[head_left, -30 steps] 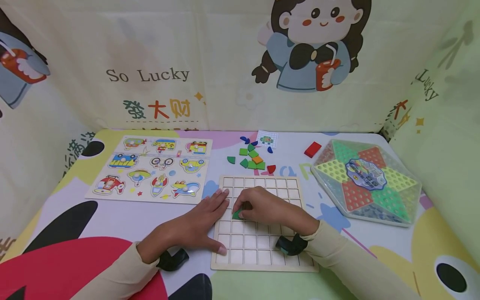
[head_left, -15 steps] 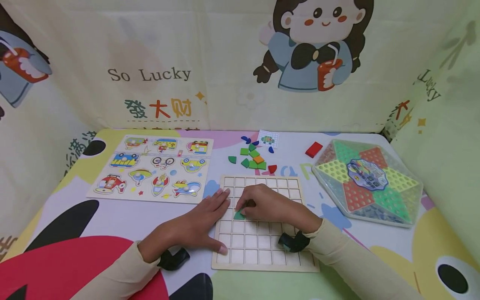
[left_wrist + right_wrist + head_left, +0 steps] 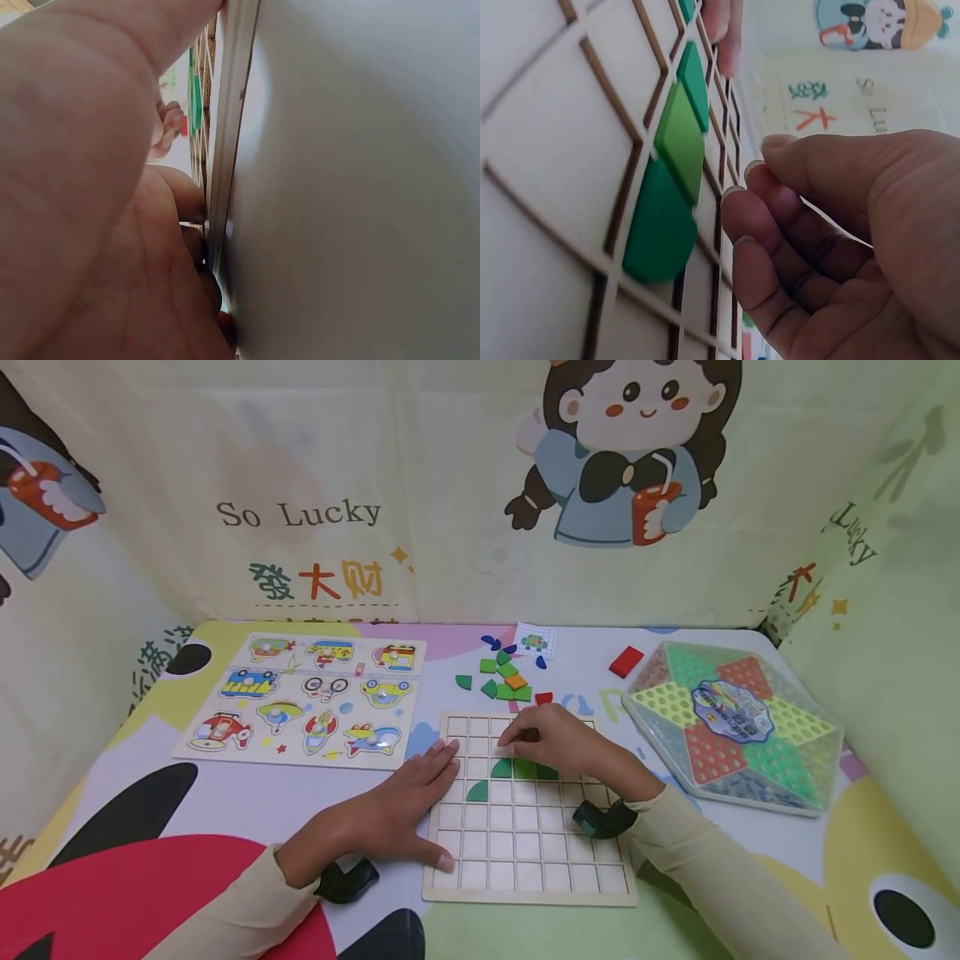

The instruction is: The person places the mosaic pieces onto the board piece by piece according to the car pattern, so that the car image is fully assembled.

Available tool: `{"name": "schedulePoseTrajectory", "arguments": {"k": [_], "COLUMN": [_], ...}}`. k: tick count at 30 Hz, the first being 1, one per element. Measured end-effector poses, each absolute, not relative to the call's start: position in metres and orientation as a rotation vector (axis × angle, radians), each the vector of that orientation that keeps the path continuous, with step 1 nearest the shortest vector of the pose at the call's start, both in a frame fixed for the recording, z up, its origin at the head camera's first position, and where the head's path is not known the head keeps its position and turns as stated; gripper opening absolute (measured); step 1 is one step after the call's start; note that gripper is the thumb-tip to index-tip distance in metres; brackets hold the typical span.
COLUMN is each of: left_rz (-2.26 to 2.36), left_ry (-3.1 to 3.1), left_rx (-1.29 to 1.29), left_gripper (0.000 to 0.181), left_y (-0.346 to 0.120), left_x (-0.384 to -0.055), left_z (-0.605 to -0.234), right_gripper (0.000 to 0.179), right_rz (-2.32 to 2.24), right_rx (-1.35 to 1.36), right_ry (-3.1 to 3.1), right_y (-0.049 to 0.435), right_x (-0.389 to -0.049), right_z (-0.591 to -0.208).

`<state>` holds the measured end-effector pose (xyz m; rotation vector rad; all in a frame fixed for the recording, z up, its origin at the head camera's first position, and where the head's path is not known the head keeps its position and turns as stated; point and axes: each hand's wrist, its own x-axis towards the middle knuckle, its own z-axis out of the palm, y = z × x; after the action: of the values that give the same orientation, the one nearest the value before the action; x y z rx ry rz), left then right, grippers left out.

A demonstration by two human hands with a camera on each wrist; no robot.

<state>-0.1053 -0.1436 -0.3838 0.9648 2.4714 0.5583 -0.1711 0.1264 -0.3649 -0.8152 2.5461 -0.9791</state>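
Observation:
My left hand (image 3: pixel 397 802) rests on the left edge of a wooden grid board (image 3: pixel 529 898), fingers straight and thumb spread. Above the board's upper part hovers my right hand (image 3: pixel 566 743), its fingers loosely curled and nothing between them in the right wrist view. Below it, in one row of cells, lie a green quarter-round tile (image 3: pixel 502 768), a lighter green square tile (image 3: pixel 681 142) and another quarter-round tile (image 3: pixel 658 225). One row nearer, further left, a green quarter-round tile (image 3: pixel 477 791) sits in its own cell. The hand hides some of the board's upper right cells.
Beyond the board lie several loose green tiles (image 3: pixel 488 666), blue pieces (image 3: pixel 542 662), an orange tile (image 3: pixel 516 681) and a pattern card (image 3: pixel 535 641). A vehicle puzzle board (image 3: pixel 300 697) is at left. At right are a red block (image 3: pixel 626 662) and a hexagonal game box (image 3: pixel 735 727).
My right hand has let go of the green quarter-round tile, leaving it in a cell, and moved up and right. My left hand stays on the board's edge.

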Motion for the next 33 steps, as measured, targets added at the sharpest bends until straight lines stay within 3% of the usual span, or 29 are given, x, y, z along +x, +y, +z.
{"name": "schedulePoseTrajectory", "arguments": {"k": [21, 33], "left_rz": [0.561, 0.553], "left_ry": [2.477, 2.483], "left_rx": [0.996, 0.987], "left_gripper": [0.114, 0.115], "left_y": [-0.144, -0.145], "left_x": [-0.104, -0.105], "left_z": [-0.386, -0.388], "right_gripper": [0.016, 0.018], "right_rz": [-1.219, -1.266], "right_rx": [-0.304, -0.201], "right_ry": [2.690, 2.723], "right_y": [0.155, 0.157], "right_x": [-0.217, -0.230], "right_z": [-0.383, -0.385]}}
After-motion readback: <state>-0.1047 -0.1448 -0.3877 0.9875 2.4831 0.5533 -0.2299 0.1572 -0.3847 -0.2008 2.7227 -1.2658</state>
